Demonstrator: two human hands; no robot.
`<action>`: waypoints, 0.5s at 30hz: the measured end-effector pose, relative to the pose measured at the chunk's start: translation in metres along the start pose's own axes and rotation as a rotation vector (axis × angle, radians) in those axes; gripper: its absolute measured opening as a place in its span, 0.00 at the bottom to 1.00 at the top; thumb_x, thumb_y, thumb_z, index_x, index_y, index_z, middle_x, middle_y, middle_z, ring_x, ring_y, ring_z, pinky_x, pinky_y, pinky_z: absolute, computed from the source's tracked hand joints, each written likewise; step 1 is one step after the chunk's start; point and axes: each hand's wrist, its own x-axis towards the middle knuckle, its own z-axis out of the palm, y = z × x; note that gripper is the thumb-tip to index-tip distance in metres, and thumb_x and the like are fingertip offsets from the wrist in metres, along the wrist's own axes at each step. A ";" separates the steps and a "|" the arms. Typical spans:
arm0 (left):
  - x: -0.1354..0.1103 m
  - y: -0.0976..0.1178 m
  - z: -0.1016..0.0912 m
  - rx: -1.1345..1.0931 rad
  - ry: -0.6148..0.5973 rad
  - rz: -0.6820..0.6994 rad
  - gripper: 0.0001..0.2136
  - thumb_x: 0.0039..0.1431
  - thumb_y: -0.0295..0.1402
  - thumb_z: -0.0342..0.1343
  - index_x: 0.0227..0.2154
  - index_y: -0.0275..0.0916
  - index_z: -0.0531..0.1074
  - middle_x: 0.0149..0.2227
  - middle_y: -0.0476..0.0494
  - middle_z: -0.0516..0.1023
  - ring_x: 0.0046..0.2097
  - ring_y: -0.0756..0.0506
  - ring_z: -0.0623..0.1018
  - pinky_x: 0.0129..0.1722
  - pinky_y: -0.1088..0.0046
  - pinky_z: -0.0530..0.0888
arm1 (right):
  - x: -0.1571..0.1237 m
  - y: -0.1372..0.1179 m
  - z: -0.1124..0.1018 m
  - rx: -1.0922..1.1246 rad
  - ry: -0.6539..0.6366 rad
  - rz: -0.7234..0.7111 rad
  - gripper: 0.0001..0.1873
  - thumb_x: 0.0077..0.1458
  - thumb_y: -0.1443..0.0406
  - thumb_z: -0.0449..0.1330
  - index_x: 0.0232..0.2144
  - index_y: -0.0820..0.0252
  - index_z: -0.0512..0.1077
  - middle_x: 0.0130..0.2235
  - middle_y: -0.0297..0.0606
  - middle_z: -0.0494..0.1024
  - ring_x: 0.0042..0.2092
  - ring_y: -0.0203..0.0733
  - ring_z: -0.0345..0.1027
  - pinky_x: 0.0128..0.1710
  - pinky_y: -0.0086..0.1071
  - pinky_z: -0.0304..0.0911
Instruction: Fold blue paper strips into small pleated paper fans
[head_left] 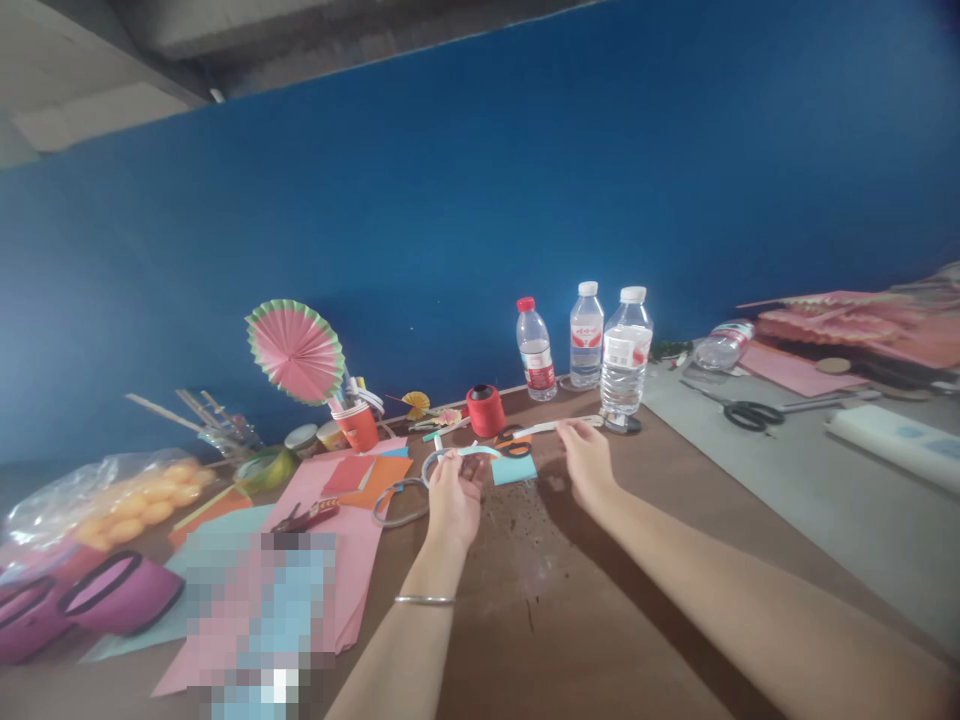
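My left hand (456, 495) is closed on a pale ring (428, 466), which looks like a roll of tape. A whitish strip (484, 451) curves out to the right past its fingers. My right hand (589, 465) pinches a thin white strip (536, 428) that points left; its exact kind is unclear. Between the hands lies a small light-blue paper piece (514, 470). Black-handled scissors (516, 448) rest just behind it, partly covered. A red spool of thread (486, 411) stands farther back. Left of my left hand lies a grey ring (400, 503).
Three plastic bottles (627, 355) stand along the blue wall. A pink-and-green paper fan (295, 352) rises near an orange cup (356, 428). Coloured paper sheets (360, 560), pliers (306, 518) and a bag of orange balls (142, 500) lie left. More scissors (752, 415) lie right.
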 end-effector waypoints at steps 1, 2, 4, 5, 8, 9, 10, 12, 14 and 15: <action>0.001 0.001 0.000 -0.029 0.015 -0.010 0.07 0.45 0.32 0.55 0.26 0.36 0.63 0.27 0.47 0.73 0.32 0.49 0.76 0.34 0.73 0.71 | 0.006 0.001 -0.003 -0.003 0.042 -0.001 0.09 0.43 0.60 0.52 0.22 0.60 0.64 0.18 0.28 0.60 0.21 0.32 0.51 0.19 0.26 0.48; 0.002 0.001 -0.001 -0.050 0.025 -0.020 0.06 0.45 0.31 0.55 0.26 0.36 0.63 0.27 0.46 0.74 0.33 0.49 0.76 0.34 0.73 0.71 | 0.012 0.003 -0.006 -0.009 0.075 -0.004 0.08 0.43 0.61 0.52 0.22 0.60 0.63 0.19 0.28 0.61 0.21 0.32 0.52 0.20 0.26 0.48; 0.003 0.001 -0.002 -0.075 0.034 -0.035 0.06 0.46 0.29 0.54 0.26 0.36 0.63 0.28 0.46 0.74 0.33 0.49 0.76 0.35 0.73 0.72 | 0.019 0.004 -0.010 -0.027 0.110 -0.017 0.08 0.44 0.61 0.51 0.21 0.60 0.63 0.19 0.29 0.61 0.22 0.33 0.53 0.21 0.27 0.50; 0.004 0.000 -0.002 -0.080 0.031 -0.040 0.05 0.46 0.29 0.54 0.26 0.36 0.63 0.28 0.46 0.74 0.34 0.49 0.77 0.35 0.73 0.72 | 0.020 0.003 -0.012 -0.037 0.109 -0.026 0.09 0.45 0.61 0.51 0.20 0.60 0.63 0.19 0.29 0.61 0.22 0.33 0.54 0.22 0.27 0.50; 0.002 0.000 -0.003 -0.067 0.002 -0.044 0.06 0.46 0.29 0.54 0.26 0.37 0.62 0.27 0.47 0.74 0.34 0.49 0.77 0.35 0.73 0.72 | 0.018 -0.001 -0.014 -0.076 0.091 -0.070 0.08 0.42 0.60 0.55 0.21 0.60 0.65 0.21 0.31 0.66 0.24 0.36 0.57 0.25 0.29 0.53; 0.001 0.000 -0.002 -0.053 -0.017 -0.044 0.06 0.47 0.30 0.54 0.26 0.37 0.62 0.26 0.47 0.74 0.33 0.49 0.77 0.35 0.73 0.72 | 0.015 -0.004 -0.014 -0.089 0.083 -0.096 0.07 0.40 0.61 0.57 0.23 0.59 0.67 0.24 0.32 0.68 0.27 0.37 0.59 0.28 0.29 0.54; 0.000 0.001 -0.002 -0.034 -0.041 -0.045 0.06 0.47 0.31 0.54 0.26 0.37 0.62 0.26 0.48 0.74 0.33 0.49 0.77 0.35 0.73 0.72 | 0.012 -0.006 -0.013 -0.089 0.048 -0.108 0.08 0.39 0.62 0.58 0.26 0.59 0.67 0.28 0.33 0.69 0.29 0.38 0.61 0.30 0.30 0.55; -0.002 0.001 0.000 0.019 -0.097 -0.047 0.07 0.46 0.32 0.55 0.26 0.37 0.62 0.26 0.47 0.74 0.32 0.49 0.77 0.34 0.72 0.72 | 0.006 -0.010 -0.009 -0.054 -0.116 -0.078 0.10 0.40 0.62 0.59 0.29 0.58 0.67 0.31 0.35 0.70 0.33 0.39 0.62 0.34 0.31 0.57; -0.004 0.001 0.001 0.090 -0.151 -0.041 0.07 0.46 0.33 0.54 0.26 0.38 0.62 0.26 0.47 0.74 0.32 0.48 0.77 0.34 0.71 0.72 | -0.002 -0.012 -0.004 0.009 -0.361 0.038 0.10 0.45 0.59 0.56 0.27 0.59 0.67 0.29 0.37 0.71 0.31 0.40 0.64 0.31 0.32 0.59; -0.005 0.001 0.001 0.133 -0.173 -0.031 0.07 0.46 0.33 0.54 0.26 0.38 0.62 0.26 0.48 0.74 0.32 0.47 0.77 0.34 0.70 0.72 | -0.006 -0.012 -0.001 0.022 -0.442 0.085 0.12 0.47 0.57 0.54 0.26 0.60 0.67 0.26 0.38 0.71 0.28 0.39 0.65 0.28 0.32 0.60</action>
